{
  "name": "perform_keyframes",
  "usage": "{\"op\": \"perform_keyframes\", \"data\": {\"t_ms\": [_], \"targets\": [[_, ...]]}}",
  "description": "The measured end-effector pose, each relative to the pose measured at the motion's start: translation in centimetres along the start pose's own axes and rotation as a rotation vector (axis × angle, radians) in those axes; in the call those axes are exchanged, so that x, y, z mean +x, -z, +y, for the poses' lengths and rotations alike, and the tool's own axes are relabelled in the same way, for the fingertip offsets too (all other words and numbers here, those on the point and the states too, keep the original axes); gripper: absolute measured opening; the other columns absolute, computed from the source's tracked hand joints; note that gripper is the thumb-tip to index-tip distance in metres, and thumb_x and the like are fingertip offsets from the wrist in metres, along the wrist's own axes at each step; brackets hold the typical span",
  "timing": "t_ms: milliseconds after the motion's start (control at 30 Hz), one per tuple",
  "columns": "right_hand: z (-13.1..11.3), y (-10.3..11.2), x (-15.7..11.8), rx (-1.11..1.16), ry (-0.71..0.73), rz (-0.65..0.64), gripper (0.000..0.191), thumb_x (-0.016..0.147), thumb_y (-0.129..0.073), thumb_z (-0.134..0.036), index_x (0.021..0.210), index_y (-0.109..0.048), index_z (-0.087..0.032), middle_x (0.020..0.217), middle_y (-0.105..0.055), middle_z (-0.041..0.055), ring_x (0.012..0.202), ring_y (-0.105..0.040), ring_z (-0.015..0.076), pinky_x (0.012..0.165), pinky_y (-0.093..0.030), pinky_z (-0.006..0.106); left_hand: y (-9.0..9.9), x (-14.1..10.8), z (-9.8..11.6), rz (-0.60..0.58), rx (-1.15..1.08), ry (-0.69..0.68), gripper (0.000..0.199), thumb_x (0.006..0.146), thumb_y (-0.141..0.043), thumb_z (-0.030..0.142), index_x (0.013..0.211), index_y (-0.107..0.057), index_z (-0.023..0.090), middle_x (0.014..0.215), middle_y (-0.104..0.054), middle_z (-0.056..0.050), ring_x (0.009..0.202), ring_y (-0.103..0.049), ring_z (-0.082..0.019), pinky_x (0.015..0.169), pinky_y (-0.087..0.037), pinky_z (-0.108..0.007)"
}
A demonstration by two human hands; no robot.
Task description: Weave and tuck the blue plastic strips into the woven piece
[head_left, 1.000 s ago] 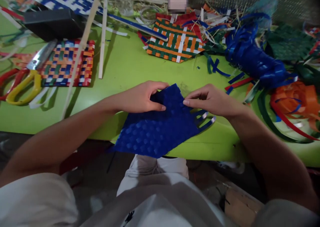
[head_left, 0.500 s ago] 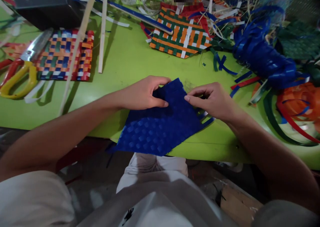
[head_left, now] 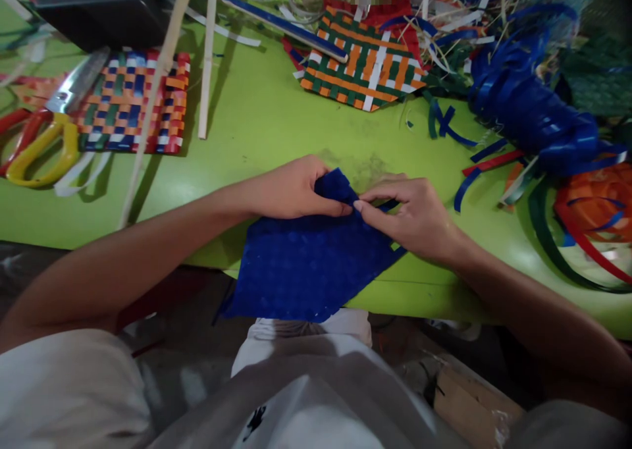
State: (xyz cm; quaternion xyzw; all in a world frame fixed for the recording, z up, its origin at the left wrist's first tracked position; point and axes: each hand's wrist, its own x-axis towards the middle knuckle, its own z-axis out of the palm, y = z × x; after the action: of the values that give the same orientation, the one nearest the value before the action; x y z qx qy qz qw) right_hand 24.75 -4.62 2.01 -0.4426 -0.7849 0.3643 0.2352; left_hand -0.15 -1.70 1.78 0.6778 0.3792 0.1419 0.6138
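A blue woven mat (head_left: pixel 301 264) made of flat strips spans the front edge of the green table, its near part hanging over my lap. My left hand (head_left: pixel 296 189) grips its upper part, thumb on top and the other fingers hidden behind. At the upper right edge, my right hand (head_left: pixel 415 215) pinches with thumb and forefinger close to my left thumb. Loose blue strip ends stick out beneath and beside the right hand. Whether the right fingertips hold the edge or a single strip I cannot tell.
Scissors (head_left: pixel 52 130) lie by a multicoloured woven square (head_left: pixel 131 106) and thin wooden sticks (head_left: pixel 207 74) on the left. At the back sits a green-orange woven piece (head_left: pixel 363 67). Blue strip coils (head_left: pixel 533 106) and orange strips (head_left: pixel 602 199) fill the right. A dark box (head_left: pixel 101 14) stands back left.
The mat's upper corner has tipped lower and its surface has tilted. My right hand has moved left and slightly down, closer to my left thumb. The view has shifted a little.
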Motion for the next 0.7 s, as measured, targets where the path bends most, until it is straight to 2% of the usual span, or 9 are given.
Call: {"op": "perform_keyframes", "data": {"t_ms": [233,400,467,500,567,633,700], "targets": [[0.3,0.3,0.5,0.001,-0.062,-0.03,0.024,0.103,-0.074,-0.042,0.091,-0.088,-0.027,0.093,-0.089,0.0046,0.084,-0.08,0.0271,0.077,-0.061,0.041,0.3,0.4,-0.4,0.045,0.055,-0.025,0.041,0.086,-0.085,0.043,0.063,-0.061,0.02,0.06,-0.057,0.002,0.056,-0.049,-0.012,0.055,-0.037,-0.027],[0.2,0.2,0.7,-0.069,-0.026,-0.021,0.026,0.105,-0.071,-0.041,0.088,-0.087,-0.029,0.092,-0.088,0.0057,0.084,-0.079,0.0294,0.082,-0.061,0.047,0.2,0.4,-0.7,0.049,0.055,-0.01,0.036,0.086,-0.087,0.046,0.069,-0.068,0.02,0.065,-0.062,0.001,0.059,-0.051,-0.013,0.058,-0.039,-0.028],[0.5,0.0,0.8,-0.114,-0.005,-0.011,0.026,0.107,-0.071,-0.041,0.089,-0.087,-0.03,0.092,-0.087,0.0063,0.085,-0.08,0.0306,0.09,-0.062,0.051,0.2,0.4,-0.9,0.078,0.061,0.008,0.034,0.086,-0.088,0.047,0.075,-0.073,0.019,0.07,-0.066,-0.001,0.063,-0.055,-0.015,0.061,-0.041,-0.03],[0.7,-0.1,0.8,-0.145,0.016,-0.005,0.026,0.107,-0.071,-0.041,0.091,-0.087,-0.03,0.094,-0.087,0.0067,0.09,-0.08,0.0321,0.096,-0.061,0.054,0.3,0.4,-1.0,0.095,0.059,0.021,0.034,0.085,-0.09,0.048,0.078,-0.074,0.019,0.072,-0.068,-0.002,0.064,-0.057,-0.016,0.062,-0.043,-0.03],[0.9,0.0,0.7,-0.236,0.067,0.032,0.022,0.109,-0.071,-0.044,0.1,-0.088,-0.033,0.103,-0.087,0.0079,0.11,-0.08,0.0382,0.112,-0.056,0.065,0.5,0.4,-1.1,0.128,0.042,0.049,0.037,0.082,-0.093,0.051,0.083,-0.076,0.018,0.074,-0.07,-0.003,0.065,-0.058,-0.016,0.062,-0.044,-0.031],[0.9,0.6,0.2,-0.351,0.118,0.121,0.021,0.11,-0.072,-0.049,0.115,-0.087,-0.036,0.119,-0.087,0.0093,0.137,-0.072,0.0455,0.123,-0.046,0.074,0.7,0.5,-1.2,0.17,0.02,0.072,0.042,0.079,-0.097,0.054,0.084,-0.075,0.018,0.075,-0.07,-0.003,0.064,-0.058,-0.016,0.061,-0.045,-0.031],[0.6,1.5,-0.5,-0.461,0.144,0.24,0.029,0.111,-0.071,-0.053,0.132,-0.083,-0.037,0.136,-0.084,0.0111,0.154,-0.059,0.0503,0.126,-0.042,0.078,0.7,0.5,-1.1,0.238,-0.01,0.084,0.045,0.078,-0.099,0.056,0.085,-0.074,0.018,0.076,-0.072,-0.003,0.065,-0.061,-0.017,0.062,-0.049,-0.032]]}}
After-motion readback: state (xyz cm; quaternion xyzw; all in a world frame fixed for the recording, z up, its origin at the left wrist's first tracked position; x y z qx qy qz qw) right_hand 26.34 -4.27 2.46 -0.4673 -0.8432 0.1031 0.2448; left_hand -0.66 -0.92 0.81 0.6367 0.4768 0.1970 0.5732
